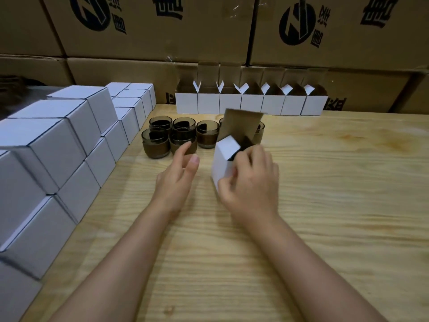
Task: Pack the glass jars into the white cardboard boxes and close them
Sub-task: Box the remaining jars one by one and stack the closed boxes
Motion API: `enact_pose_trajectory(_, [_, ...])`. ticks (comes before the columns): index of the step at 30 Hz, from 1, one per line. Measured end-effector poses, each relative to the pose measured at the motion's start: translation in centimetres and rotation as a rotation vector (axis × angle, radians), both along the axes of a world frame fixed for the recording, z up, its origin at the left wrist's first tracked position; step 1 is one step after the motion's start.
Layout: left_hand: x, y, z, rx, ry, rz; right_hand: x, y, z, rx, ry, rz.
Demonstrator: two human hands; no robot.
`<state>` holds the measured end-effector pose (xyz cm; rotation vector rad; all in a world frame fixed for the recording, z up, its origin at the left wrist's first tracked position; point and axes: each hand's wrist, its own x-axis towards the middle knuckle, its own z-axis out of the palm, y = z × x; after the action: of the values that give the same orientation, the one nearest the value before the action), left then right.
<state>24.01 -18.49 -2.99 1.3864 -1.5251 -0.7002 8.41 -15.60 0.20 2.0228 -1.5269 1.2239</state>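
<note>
Printed brown shipping cartons (151, 31) wall off the far side, well beyond both hands. The wooden table (325, 205) lies under them. Left of the left hand rises a stack of closed white boxes (58, 140), probably finished work kept out of the way. Beyond the right hand stands a row of open white boxes (250, 103), flaps up, ready to take. The smoky glass jars (160, 140) cluster upright just beyond the left hand's fingertips, within easy reach. The right hand (250, 182) grips one white box (224, 163), fingers curled round its near side. The box is tipped, its long axis leaning away, its mouth and raised lid flap (241, 123) pointing up towards the jars, likely for loading. Whether it holds a jar I cannot tell. The left hand (178, 175) is empty, fingers loosely extended towards the nearest jar.
</note>
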Motion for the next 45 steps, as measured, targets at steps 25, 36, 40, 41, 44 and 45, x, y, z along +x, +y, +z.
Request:
enact_pose_trajectory(25, [0.5,0.2,0.6,-0.014,0.193,-0.237,-2.6,-1.8,-1.4,-0.147,-0.294,0.075])
enact_pose_trajectory(36, [0.3,-0.2,0.0,0.015,0.226,-0.286,-2.5,-1.8,-1.3,0.156,-0.542,0.457])
enact_pose_trajectory(40, [0.3,-0.1,-0.2,0.014,0.22,-0.316,-2.1,-1.8,-1.3,0.32,-0.559,0.505])
enact_pose_trajectory(41, [0.4,-0.1,-0.1,0.004,0.218,-0.331,-2.1,-1.9,-1.4,0.344,-0.559,0.508])
enact_pose_trajectory(44, [0.3,0.2,0.4,-0.017,0.221,-0.346,-2.1,-2.2,-1.7,0.355,-0.539,0.486])
enact_pose_trajectory(45, [0.3,0.3,0.5,-0.023,0.22,-0.343,-2.1,-2.3,-1.8,0.362,-0.535,0.471])
